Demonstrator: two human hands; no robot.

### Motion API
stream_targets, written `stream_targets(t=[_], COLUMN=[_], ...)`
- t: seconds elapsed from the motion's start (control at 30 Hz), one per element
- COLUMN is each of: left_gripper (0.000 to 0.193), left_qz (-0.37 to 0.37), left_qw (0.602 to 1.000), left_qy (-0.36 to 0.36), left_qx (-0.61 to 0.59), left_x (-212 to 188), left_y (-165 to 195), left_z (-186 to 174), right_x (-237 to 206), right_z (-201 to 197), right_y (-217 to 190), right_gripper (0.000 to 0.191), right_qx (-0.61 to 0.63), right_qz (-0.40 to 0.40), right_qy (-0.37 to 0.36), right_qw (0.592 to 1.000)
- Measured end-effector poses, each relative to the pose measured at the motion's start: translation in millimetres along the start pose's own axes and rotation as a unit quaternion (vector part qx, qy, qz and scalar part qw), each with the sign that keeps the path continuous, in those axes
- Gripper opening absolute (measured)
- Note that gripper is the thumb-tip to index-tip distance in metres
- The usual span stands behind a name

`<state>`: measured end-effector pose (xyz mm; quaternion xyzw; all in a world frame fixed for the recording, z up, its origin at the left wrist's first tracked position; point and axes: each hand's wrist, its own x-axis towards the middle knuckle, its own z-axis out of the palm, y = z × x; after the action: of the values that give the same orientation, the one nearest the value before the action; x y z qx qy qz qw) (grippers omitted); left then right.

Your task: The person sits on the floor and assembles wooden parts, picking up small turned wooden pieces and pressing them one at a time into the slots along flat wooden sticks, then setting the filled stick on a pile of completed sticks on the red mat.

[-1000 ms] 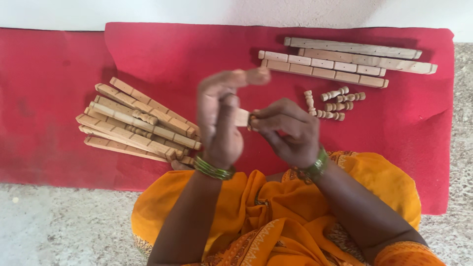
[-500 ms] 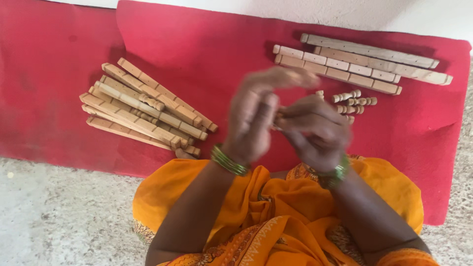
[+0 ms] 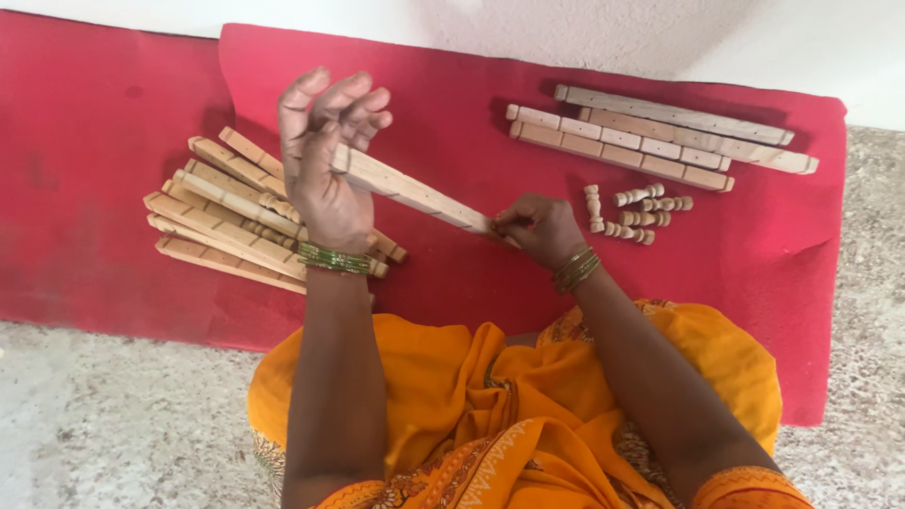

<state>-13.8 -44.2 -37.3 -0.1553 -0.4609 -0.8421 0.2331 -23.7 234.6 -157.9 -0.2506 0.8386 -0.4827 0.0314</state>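
Left hand (image 3: 325,170): raised, fingers spread and half curled; its grip is loose, the palm side resting against the upper end of the drilled wooden slat (image 3: 410,191).
Right hand (image 3: 539,229): grip pinched shut on the lower end of the slat, fingertips bunched over it.
Drilled wooden slat: held in the air between both hands, tilted from upper left down to lower right, a row of small holes along its face; it hangs above the red cloth (image 3: 452,113).
Pile of slats (image 3: 222,221): lies on the cloth under and left of the left hand, pieces fanned and overlapping.
Stacked long slats (image 3: 660,141): lie side by side at upper right on the cloth, well apart from both hands.
Turned wooden pegs (image 3: 636,212): small cluster just right of the right hand.
Bangles (image 3: 335,259): green, on the left wrist; a similar set on the right.
Orange garment (image 3: 490,396): covers the lap below the arms.
Floor (image 3: 85,415): speckled stone under the cloth.
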Motion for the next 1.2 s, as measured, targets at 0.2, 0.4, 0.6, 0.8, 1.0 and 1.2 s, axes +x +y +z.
stream_targets(t=[0.2, 0.4, 0.6, 0.8, 1.0, 1.2], left_gripper=[0.033, 0.028, 0.028, 0.026, 0.029, 0.032], left_qz=[-0.015, 0.034, 0.034, 0.046, 0.026, -0.054], left_qw=[1.0, 0.999, 0.995, 0.997, 0.996, 0.993], left_qy=[0.013, -0.02, -0.043, -0.045, -0.077, -0.105], left_qx=[0.002, 0.026, 0.087, 0.048, 0.021, 0.003], left_x=[3, 9, 1, 7, -4, -16], left_y=[-1, -16, -28, -35, -39, -27], left_z=[-3, 15, 48, 70, 103, 117], right_x=[-2, -13, -19, -2, 19, 31], right_z=[-11, -1, -11, -34, -68, -95], right_y=[23, 16, 27, -15, -130, -176], right_gripper=[0.005, 0.009, 0.006, 0.008, 0.01, 0.013], right_qx=[-0.166, -0.232, -0.176, 0.006, 0.185, 0.187], right_qz=[0.164, 0.213, 0.26, 0.257, 0.028, -0.111], right_qy=[-0.127, -0.112, -0.071, -0.018, 0.072, 0.063], right_qw=[0.964, 0.943, 0.947, 0.966, 0.98, 0.974])
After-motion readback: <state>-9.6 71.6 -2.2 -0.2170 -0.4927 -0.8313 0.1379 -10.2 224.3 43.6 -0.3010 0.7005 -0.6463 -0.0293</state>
